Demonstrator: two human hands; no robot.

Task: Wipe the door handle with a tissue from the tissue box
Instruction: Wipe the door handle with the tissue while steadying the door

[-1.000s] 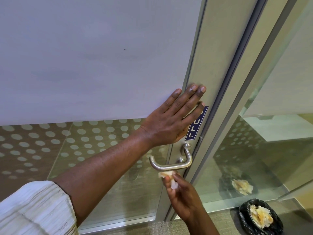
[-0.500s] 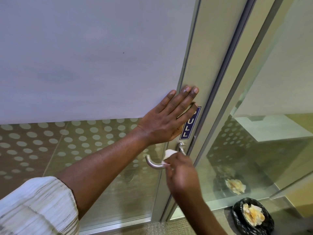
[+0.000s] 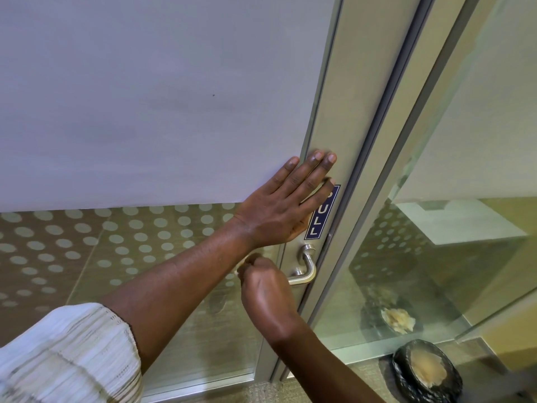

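Note:
A brushed-metal lever door handle (image 3: 305, 270) sticks out of the grey door frame, just below a blue PULL sticker (image 3: 321, 215). My left hand (image 3: 286, 206) lies flat and open against the door above the handle. My right hand (image 3: 266, 286) is closed around the free left end of the lever, covering it. A small scrap of white tissue (image 3: 241, 268) peeks out at the left of its fingers. The tissue box is out of view.
The door has a frosted upper pane (image 3: 159, 97) and dotted glass below. Right of the frame stands a glass side panel (image 3: 436, 257). A bin lined with a black bag (image 3: 425, 370), holding crumpled tissues, sits on the floor at bottom right.
My right hand rose from under the handle onto it, then slid left along the lever to its free end. The bend of the lever is uncovered again. My left hand stayed put.

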